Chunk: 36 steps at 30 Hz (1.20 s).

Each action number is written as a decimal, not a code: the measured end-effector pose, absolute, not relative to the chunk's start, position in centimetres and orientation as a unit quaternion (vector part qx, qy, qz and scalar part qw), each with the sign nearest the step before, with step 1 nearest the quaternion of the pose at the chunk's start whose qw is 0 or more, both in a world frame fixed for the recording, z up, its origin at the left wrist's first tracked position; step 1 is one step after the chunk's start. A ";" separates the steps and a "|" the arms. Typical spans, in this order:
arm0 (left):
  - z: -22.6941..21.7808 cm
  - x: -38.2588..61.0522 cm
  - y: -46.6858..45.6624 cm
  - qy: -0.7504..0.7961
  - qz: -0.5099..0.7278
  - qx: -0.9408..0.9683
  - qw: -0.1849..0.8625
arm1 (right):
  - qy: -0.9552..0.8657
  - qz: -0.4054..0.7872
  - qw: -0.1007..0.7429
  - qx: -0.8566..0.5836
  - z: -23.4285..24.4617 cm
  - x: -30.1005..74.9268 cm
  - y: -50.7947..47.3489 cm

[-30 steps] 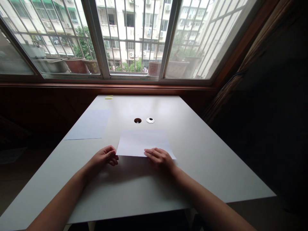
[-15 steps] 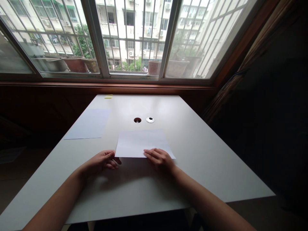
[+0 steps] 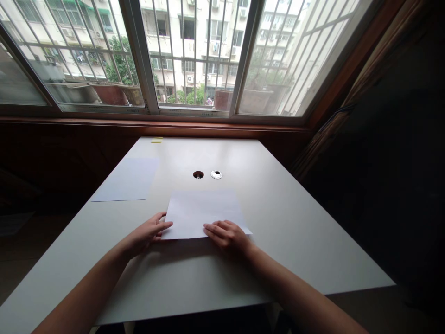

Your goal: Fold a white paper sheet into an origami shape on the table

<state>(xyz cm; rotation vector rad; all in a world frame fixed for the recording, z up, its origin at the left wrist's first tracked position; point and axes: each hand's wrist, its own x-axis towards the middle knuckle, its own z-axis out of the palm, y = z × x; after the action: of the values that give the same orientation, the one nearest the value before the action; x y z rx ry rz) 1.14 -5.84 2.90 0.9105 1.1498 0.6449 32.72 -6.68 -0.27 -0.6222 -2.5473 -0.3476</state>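
A white sheet of paper [image 3: 203, 211] lies at the middle of the white table, its near edge slightly raised. My left hand [image 3: 151, 232] grips its near left corner, thumb on top and the other fingers at the edge and underneath. On the near edge, right of centre, my right hand [image 3: 227, 234] is closed with its fingers together on top of the paper; its thumb is hidden. A small pointed corner of paper sticks out beyond the right hand.
Another sheet [image 3: 127, 180] lies flat on the table's left side. Beyond the held paper are a round cable hole [image 3: 198, 175] and a silver round cover [image 3: 216, 175]. Yellow tape [image 3: 156, 140] sits at the far edge, below a barred window. A curtain [image 3: 333, 120] hangs at right.
The paper's near edge has come towards me and lower. My left hand has shifted its hold, with the thumb now over the paper's corner. My right hand stays on the near edge.
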 end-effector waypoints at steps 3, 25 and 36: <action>2.5 1.5 -5.2 0.523 0.319 0.412 0.675 | -0.939 -0.134 0.235 -0.211 0.0 32.4 -7.0; 0.9 1.2 0.5 0.445 0.472 0.684 0.333 | -0.947 -0.005 0.196 -0.255 1.2 29.6 -6.9; 0.2 0.8 0.8 0.436 0.476 0.715 0.269 | -0.944 -0.009 0.188 -0.272 0.9 28.7 -6.8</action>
<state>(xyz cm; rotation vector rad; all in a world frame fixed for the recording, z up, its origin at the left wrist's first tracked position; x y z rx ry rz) 0.79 0.78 0.22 1.9286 1.1759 1.2831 28.71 -6.83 0.94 -0.7653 -2.6547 -0.0255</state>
